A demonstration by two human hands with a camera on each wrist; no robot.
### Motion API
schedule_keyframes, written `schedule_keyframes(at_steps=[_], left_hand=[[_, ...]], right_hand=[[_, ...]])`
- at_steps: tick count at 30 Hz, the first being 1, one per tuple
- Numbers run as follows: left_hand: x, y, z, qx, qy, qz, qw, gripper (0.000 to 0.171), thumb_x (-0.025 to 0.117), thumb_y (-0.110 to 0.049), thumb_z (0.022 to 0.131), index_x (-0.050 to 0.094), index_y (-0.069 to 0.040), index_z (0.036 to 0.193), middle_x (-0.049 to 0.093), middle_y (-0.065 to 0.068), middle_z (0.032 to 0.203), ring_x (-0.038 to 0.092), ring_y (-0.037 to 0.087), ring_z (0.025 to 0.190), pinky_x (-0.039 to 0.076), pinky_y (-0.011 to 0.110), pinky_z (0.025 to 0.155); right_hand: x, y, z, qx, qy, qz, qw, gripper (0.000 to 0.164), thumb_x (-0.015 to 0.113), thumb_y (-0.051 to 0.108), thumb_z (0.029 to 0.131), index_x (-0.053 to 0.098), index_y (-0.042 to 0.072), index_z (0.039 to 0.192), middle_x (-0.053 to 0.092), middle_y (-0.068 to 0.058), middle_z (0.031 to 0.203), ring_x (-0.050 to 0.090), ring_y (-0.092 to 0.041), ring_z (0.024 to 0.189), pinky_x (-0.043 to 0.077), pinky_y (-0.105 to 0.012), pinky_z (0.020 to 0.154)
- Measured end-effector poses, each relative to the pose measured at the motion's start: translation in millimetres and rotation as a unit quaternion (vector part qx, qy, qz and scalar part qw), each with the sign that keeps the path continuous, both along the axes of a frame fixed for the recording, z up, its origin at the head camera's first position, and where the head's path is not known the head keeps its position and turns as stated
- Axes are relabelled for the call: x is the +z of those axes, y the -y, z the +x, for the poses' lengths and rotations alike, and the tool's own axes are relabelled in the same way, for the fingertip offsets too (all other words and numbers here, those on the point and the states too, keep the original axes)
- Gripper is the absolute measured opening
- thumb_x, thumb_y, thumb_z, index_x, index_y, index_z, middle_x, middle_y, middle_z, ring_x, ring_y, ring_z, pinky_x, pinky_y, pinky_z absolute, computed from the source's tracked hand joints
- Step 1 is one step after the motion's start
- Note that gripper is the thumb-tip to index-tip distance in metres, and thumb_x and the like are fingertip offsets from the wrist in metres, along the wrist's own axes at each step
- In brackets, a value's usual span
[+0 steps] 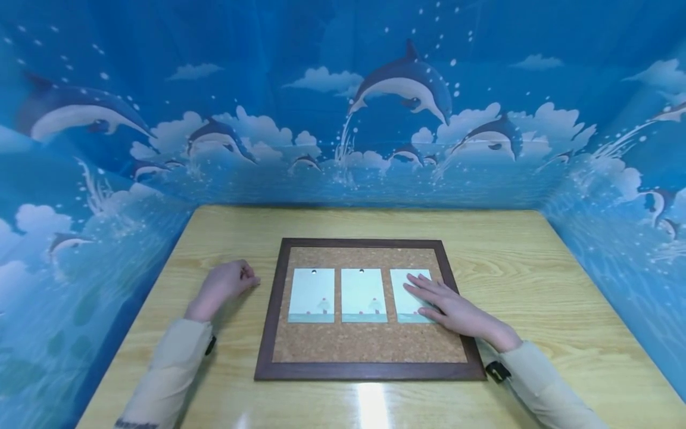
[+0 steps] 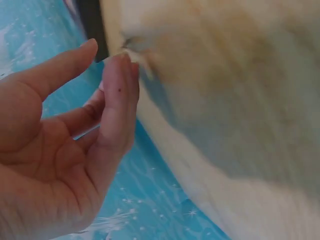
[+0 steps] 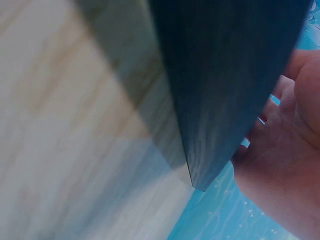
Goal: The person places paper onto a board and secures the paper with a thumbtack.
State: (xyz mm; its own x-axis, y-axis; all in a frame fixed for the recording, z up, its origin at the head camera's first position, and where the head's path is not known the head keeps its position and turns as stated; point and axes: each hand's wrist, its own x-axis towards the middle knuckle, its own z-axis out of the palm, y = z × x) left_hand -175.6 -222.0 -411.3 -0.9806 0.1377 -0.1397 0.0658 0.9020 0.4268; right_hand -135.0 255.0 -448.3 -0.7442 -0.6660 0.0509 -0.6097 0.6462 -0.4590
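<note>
A cork board (image 1: 370, 345) in a dark brown frame (image 1: 370, 372) lies on the table. On it, side by side, are a left sheet (image 1: 311, 298), a middle sheet (image 1: 363, 298) and a right sheet (image 1: 404, 298), all pale with a small printed picture near the bottom. Small dark spots mark the top of the left and middle sheets. My right hand (image 1: 452, 307) lies with straight, spread fingers over the right sheet, covering part of it. Left of the frame, my left hand (image 1: 225, 286) rests near the table, fingers loosely curled, a gap between thumb and fingers.
The wood-grain table (image 1: 536, 286) extends around the board. A blue curtain (image 1: 300, 89) printed with dolphins and clouds hangs behind it and along both sides. Dark straps with small devices show at both sleeve cuffs, such as the right device (image 1: 498, 372).
</note>
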Motion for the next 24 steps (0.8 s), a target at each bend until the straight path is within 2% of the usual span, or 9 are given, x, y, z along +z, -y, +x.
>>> schedule_keyframes(at_steps=[7,12,16,21,24], left_hand=[[-7.6,3.0,-0.6,-0.011,-0.005,-0.003,0.9999,0.012,0.063,-0.019,0.085,0.066,-0.008,0.081,0.056,-0.001,0.062,0.05,0.013,0.06,0.042,0.029,0.061],[-4.5,2.4,-0.6,-0.021,0.01,-0.011,0.9997,0.015,0.062,-0.017,0.087,0.064,-0.01,0.074,0.055,-0.001,0.056,0.048,0.012,0.055,0.041,0.029,0.06],[1.0,-0.5,-0.8,-0.008,0.003,-0.003,1.0,0.017,0.053,-0.017,0.092,0.063,-0.009,0.08,0.06,-0.001,0.063,0.05,0.011,0.054,0.041,0.029,0.056],[10.2,-16.3,-3.9,0.008,-0.065,0.049,0.9966,0.015,0.052,-0.019,0.094,0.061,-0.007,0.09,0.065,0.002,0.071,0.057,0.014,0.058,0.041,0.028,0.052],[20.3,-34.0,-5.6,-0.006,-0.112,0.079,0.9905,0.014,0.057,-0.018,0.092,0.063,-0.006,0.093,0.067,0.004,0.075,0.063,0.017,0.064,0.045,0.029,0.055]], right_hand=[[-1.4,-0.3,-1.1,0.0,0.001,-0.003,1.0,0.054,0.049,0.02,0.096,0.027,0.013,0.145,0.021,-0.011,0.151,0.019,-0.035,0.138,0.014,-0.059,0.107],[-1.5,-0.1,-1.6,0.0,0.003,-0.003,1.0,0.054,0.048,0.02,0.096,0.027,0.013,0.145,0.021,-0.01,0.152,0.018,-0.035,0.138,0.014,-0.059,0.107],[-1.5,-0.3,-1.2,-0.004,0.008,-0.003,1.0,0.054,0.048,0.023,0.096,0.027,0.014,0.145,0.02,-0.009,0.152,0.017,-0.034,0.138,0.013,-0.058,0.107],[-1.0,-0.2,-0.6,-0.005,0.008,-0.003,1.0,0.053,0.048,0.023,0.096,0.027,0.014,0.145,0.02,-0.009,0.152,0.017,-0.034,0.138,0.013,-0.058,0.107],[-0.5,-0.1,-0.5,-0.004,0.008,-0.002,1.0,0.053,0.047,0.023,0.096,0.028,0.014,0.145,0.02,-0.01,0.152,0.017,-0.035,0.138,0.013,-0.059,0.107]])
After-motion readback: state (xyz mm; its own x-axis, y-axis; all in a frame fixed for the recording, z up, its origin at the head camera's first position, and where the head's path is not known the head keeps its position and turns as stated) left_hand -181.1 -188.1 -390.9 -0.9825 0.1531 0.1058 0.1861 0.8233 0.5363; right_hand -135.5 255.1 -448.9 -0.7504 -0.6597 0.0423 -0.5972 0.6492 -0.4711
